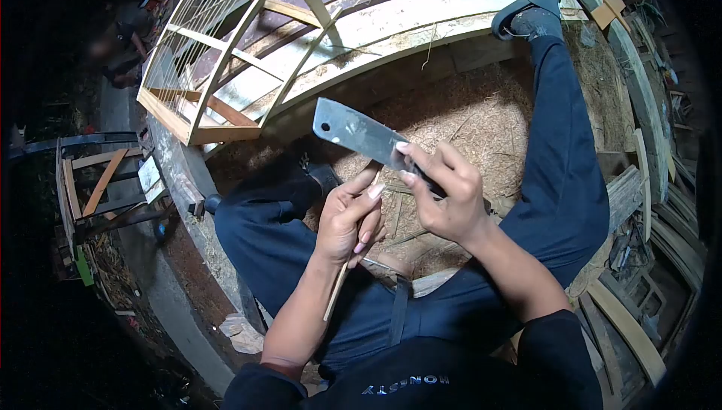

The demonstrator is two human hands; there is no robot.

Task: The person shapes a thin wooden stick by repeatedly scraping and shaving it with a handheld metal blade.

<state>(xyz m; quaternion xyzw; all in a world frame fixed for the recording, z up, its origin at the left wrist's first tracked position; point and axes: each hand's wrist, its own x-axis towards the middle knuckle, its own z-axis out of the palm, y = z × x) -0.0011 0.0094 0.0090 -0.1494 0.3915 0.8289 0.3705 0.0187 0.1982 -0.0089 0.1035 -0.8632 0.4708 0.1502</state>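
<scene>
Knife handle [434,187] mostly hidden by right fingers [438,165], background person [135,40] blurred in the dark

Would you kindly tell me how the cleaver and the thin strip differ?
The cleaver has a broad grey blade, while the strip is narrow and pale tan. The cleaver is in the right hand, the strip in the left hand. The cleaver's blade has a hole; the strip shows none. Both are hand-held.
</scene>
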